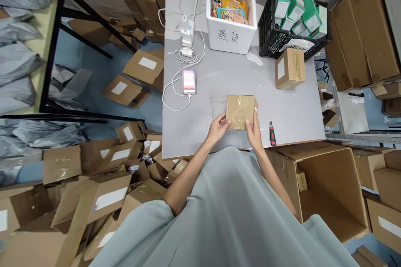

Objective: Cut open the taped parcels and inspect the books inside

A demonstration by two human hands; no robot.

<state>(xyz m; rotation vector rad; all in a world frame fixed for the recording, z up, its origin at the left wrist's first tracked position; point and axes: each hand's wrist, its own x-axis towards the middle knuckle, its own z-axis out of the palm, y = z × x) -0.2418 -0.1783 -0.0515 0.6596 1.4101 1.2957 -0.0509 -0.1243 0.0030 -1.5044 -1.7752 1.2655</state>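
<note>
A small taped cardboard box (240, 112) is between my two hands at the near part of the grey table (216, 79). My left hand (218, 128) grips its lower left corner, thumb on the near side. On the opposite side, my right hand (254, 130) holds the right edge, with the fingers along that side and the thumb in front. Clear tape runs down the middle of the box. Just right of my right hand lies a red and black box cutter (272, 134). Whether the box rests on the table or is slightly raised, I cannot tell.
A second taped box (290, 69) stands at the right, before a black crate (266, 29) of green boxes. A white foam bin (232, 35) holds booklets. A phone (189, 81) with cables lies left. Opened cartons (109, 196) cover the left floor; a large open carton (332, 187) stands right.
</note>
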